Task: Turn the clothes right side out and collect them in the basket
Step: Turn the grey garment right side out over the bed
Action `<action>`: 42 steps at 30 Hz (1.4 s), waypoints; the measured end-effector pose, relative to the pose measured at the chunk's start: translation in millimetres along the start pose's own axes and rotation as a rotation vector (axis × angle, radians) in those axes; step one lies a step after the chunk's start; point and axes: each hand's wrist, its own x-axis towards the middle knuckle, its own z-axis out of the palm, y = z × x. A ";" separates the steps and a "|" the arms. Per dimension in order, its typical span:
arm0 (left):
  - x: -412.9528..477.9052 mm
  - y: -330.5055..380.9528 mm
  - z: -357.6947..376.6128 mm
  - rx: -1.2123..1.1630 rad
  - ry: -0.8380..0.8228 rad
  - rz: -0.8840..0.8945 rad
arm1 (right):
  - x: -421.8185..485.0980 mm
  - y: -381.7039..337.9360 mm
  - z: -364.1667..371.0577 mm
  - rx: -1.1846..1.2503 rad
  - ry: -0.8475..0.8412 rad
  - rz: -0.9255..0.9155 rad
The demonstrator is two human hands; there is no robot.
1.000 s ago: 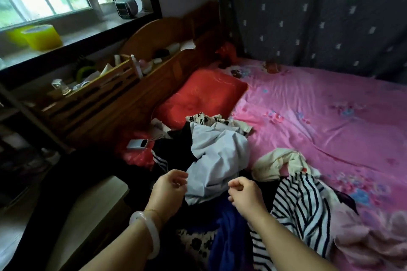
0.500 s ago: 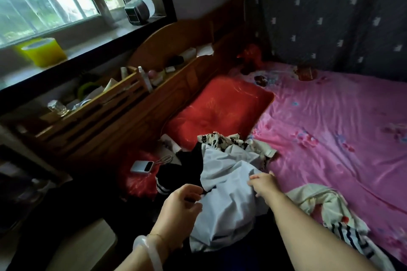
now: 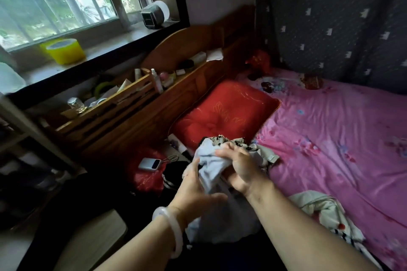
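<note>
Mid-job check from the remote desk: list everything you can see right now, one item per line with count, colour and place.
light grey garment: 1, pale grey, gripped in both hands above the clothes pile
patterned garment: 1, black and white, behind the hands
cream garment: 1, cream, on the sheet, right of the forearm
pillow: 1, red, at the headboard
bed sheet: 1, pink floral, covering the bed
power bank: 1, white, on red fabric, left of the pile
headboard: 1, brown wood, small bottles on its shelf
yellow container: 1, yellow, on the windowsill
curtain: 1, dark with white marks, behind the bed
basket: none in view
bangle: 1, white, left wrist
left hand: gripping the garment
right hand: gripping the garment
</note>
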 end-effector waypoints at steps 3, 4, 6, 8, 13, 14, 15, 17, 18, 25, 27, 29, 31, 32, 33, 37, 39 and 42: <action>-10.2 30.3 -7.8 -0.142 0.138 0.107 | -41.4 -29.4 47.6 -0.009 -0.210 -0.048; -14.1 41.5 -13.8 -0.233 0.194 0.112 | -53.7 -38.5 58.0 -0.005 -0.278 -0.057; -27.9 59.9 -32.0 -0.448 0.266 0.096 | -82.5 -57.5 73.1 0.009 -0.378 -0.080; -50.9 74.0 -55.2 -0.568 0.287 0.078 | -106.5 -72.3 72.8 -0.175 -0.301 -0.203; -133.2 115.0 -98.2 -0.906 0.251 0.049 | -145.6 -61.2 19.1 -1.467 0.294 -0.421; -149.4 120.1 -102.7 -0.958 0.207 0.056 | -151.9 -50.3 6.6 -1.604 0.318 -0.354; -167.9 123.9 -105.7 -0.997 0.156 0.062 | -163.2 -40.8 0.1 -1.696 0.333 -0.312; -199.4 123.2 -109.5 -1.044 0.103 0.062 | -187.0 -27.4 -2.6 -1.670 0.390 -0.333; -208.1 117.5 -110.7 -1.037 0.108 0.046 | -198.4 -27.0 2.0 -1.538 0.406 -0.361; -285.7 41.8 -112.3 -0.708 0.010 -0.232 | -283.6 -33.3 70.8 -1.082 0.233 -0.387; -312.2 25.7 -113.1 -0.573 -0.088 -0.198 | -301.4 -26.9 94.9 -1.078 0.196 -0.377; -334.0 16.5 -114.5 -0.426 -0.154 -0.156 | -319.4 -19.8 120.7 -1.091 0.112 -0.357; -356.1 15.7 -115.2 -0.303 -0.140 -0.062 | -341.0 -8.3 147.4 -1.092 0.000 -0.325; -368.6 19.0 -116.2 -0.267 -0.140 0.030 | -351.3 -1.8 160.1 -1.111 -0.043 -0.315; -377.6 22.2 -116.8 -0.260 -0.176 0.133 | -360.6 4.6 171.9 -1.134 -0.096 -0.308; -410.8 33.1 -110.8 -0.224 -0.247 0.368 | -395.0 29.8 206.5 -1.219 -0.397 -0.225; -418.8 28.0 -102.9 -0.111 -0.030 0.399 | -405.7 38.7 211.3 -1.190 -0.471 -0.183; -432.3 12.0 -98.8 -0.186 0.134 0.327 | -406.3 51.8 200.6 -1.250 -0.278 -0.344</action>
